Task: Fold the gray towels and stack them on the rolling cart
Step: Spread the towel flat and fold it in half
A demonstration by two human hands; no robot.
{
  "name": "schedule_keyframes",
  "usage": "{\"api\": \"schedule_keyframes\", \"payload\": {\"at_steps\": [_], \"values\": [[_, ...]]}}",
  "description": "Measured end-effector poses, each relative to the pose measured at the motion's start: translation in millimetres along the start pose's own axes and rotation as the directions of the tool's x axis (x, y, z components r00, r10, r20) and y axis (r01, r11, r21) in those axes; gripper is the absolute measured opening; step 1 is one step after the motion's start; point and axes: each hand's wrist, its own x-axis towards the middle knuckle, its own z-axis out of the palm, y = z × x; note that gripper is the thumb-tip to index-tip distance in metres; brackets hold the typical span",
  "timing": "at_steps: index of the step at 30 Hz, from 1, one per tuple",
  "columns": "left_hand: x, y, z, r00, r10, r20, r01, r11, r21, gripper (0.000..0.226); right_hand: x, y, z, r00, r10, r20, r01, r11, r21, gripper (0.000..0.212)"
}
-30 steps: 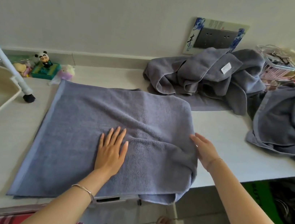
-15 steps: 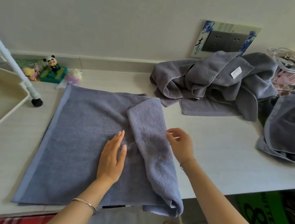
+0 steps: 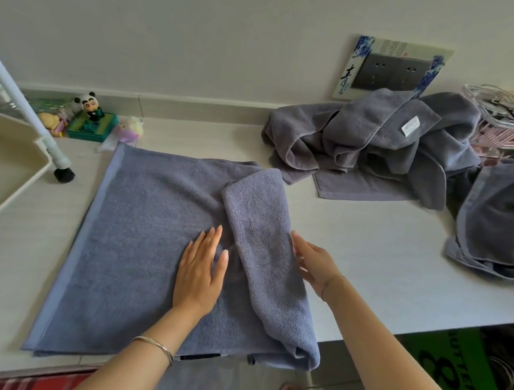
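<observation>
gray towel mid-fold, nothing stacked on cart yet

gray towel (image 3: 145, 228) lies flat on surface (image 3: 372, 260) w/ its right side turned over as a flap (image 3: 261, 225). left grip (image 3: 201, 273) is flat, fingers straight, pressing towel just beside flap, holding nothing. right grip (image 3: 313, 265): fingers look straight against flap's outer edge, no pinch visible. cart tray (image 3: 38, 164) at left shows no folded towels in the part in view. my read: early on. this fold is unfinished, and crumpled pile (image 3: 371, 145) at back + another towel (image 3: 509, 223) at right are left to fold & stack.
</observation>
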Motion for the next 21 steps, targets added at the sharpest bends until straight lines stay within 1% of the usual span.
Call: {"api": "schedule_keyframes", "payload": {"at_steps": [2, 5, 7, 9, 11, 13, 15, 16, 17, 18, 19, 20, 21], "values": [[0, 1, 0, 1.0, 0.003, -0.001, -0.003, 1.0, -0.002, 0.083, 2, 5, 1, 0.998, -0.059, 0.009, 0.059, 0.998, -0.024, 0.02], [0, 2, -1, 1.0, 0.009, -0.007, -0.009, 1.0, 0.004, 0.086, 3, 7, 2, 0.991, -0.129, -0.014, 0.128, 0.99, -0.06, 0.017], [0, 2, 0, 1.0, 0.007, -0.009, -0.007, 1.0, 0.023, 0.086, 4, 6, 1, 0.99, -0.142, -0.022, 0.141, 0.989, -0.039, 0.02], [0, 2, 1, 1.0, 0.008, -0.002, -0.008, 0.997, 0.075, 0.084, 5, 2, -4, 0.989, -0.15, -0.018, 0.149, 0.987, -0.06, 0.026], [0, 1, 3, 1.0, 0.007, 0.02, -0.011, 0.985, 0.17, 0.081, 5, -10, -15, 0.978, -0.205, -0.027, 0.197, 0.964, -0.18, 0.033], [1, 1, 4, 0.999, -0.004, 0.033, -0.004, 0.97, 0.243, 0.08, 2, -37, -31, 0.932, -0.358, -0.05, 0.323, 0.888, -0.327, 0.039], [1, 2, 4, 0.999, -0.012, 0.04, 0.001, 0.959, 0.283, 0.082, -3, -67, -49, 0.843, -0.53, -0.093, 0.445, 0.784, -0.433, 0.038], [2, 3, 4, 0.998, -0.012, 0.055, -0.005, 0.954, 0.3, 0.083, -4, -76, -58, 0.804, -0.584, -0.118, 0.471, 0.744, -0.473, 0.037], [1, 4, 4, 0.998, -0.01, 0.066, -0.011, 0.951, 0.308, 0.084, -1, -78, -67, 0.782, -0.609, -0.131, 0.47, 0.716, -0.517, 0.037], [0, 4, 4, 0.998, -0.006, 0.07, -0.016, 0.951, 0.309, 0.084, 2, -74, -72, 0.79, -0.596, -0.141, 0.433, 0.706, -0.561, 0.038], [1, 5, 3, 0.997, -0.005, 0.071, -0.018, 0.949, 0.315, 0.085, 7, -63, -76, 0.817, -0.553, -0.161, 0.369, 0.717, -0.591, 0.04], [1, 5, 3, 0.997, -0.01, 0.073, -0.015, 0.944, 0.33, 0.086, 11, -48, -78, 0.861, -0.473, -0.19, 0.286, 0.757, -0.587, 0.041], [1, 5, 4, 0.997, -0.018, 0.075, -0.009, 0.938, 0.346, 0.087, 13, -34, -78, 0.907, -0.36, -0.22, 0.201, 0.827, -0.525, 0.042]]}}
